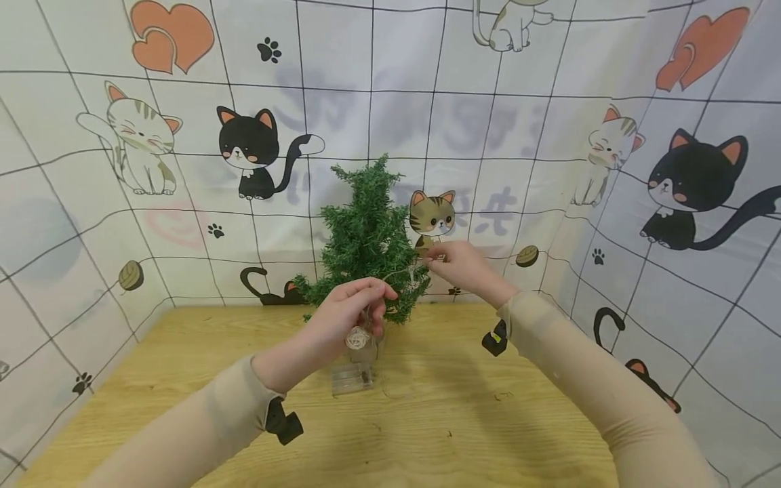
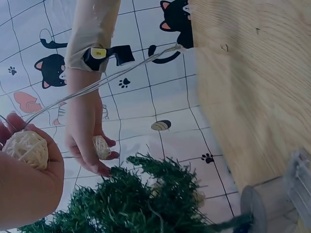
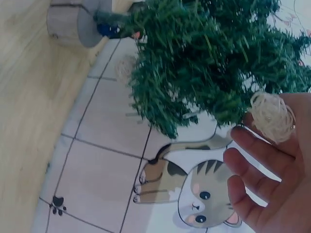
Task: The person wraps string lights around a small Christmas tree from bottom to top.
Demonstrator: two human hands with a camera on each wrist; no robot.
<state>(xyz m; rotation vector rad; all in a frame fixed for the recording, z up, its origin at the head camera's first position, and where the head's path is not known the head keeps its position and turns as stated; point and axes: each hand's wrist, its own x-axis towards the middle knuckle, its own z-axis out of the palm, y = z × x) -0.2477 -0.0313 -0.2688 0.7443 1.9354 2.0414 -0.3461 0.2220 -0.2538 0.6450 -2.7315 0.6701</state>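
A small green artificial Christmas tree stands on the table against the cloth backdrop. My left hand is before its lower branches, holding the thin wire of a string of rattan ball lights. One pale woven ball hangs below that hand in the head view; in the left wrist view a ball lies by the palm. At the tree's right side my right hand pinches the string near another rattan ball, its other fingers loosely bent. Wire runs between the hands.
A clear plastic battery box lies on the wooden table before the tree's base. Another ball shows beside the lower branches. Cat-print cloth encloses the back and sides. Small green bits lie scattered.
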